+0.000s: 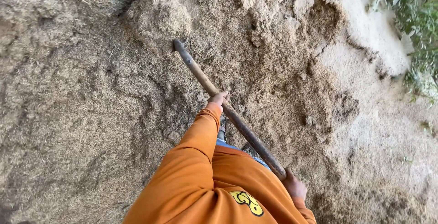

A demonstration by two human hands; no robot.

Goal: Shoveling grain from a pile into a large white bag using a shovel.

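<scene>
Left hand (218, 99) wrapped round mid-shaft of wooden handle (228, 110) — right hand (294, 186) gripping its top end; blade end buried in sandy heap (155, 18).

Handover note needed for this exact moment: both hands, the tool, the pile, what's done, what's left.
Left hand: closed around the middle of the wooden handle.
Right hand: gripping the handle's near end.
Tool: long handle runs diagonally up-left; its metal neck is sunk into the husk pile, so the head is hidden.
Surroundings: paler, smoother sandy ground on the right, green plants at the far right edge.
Done: the pile around the tool looks churned and lumpy.
Left: the buried head is not lifted out; how much remains to work cannot be judged.
</scene>
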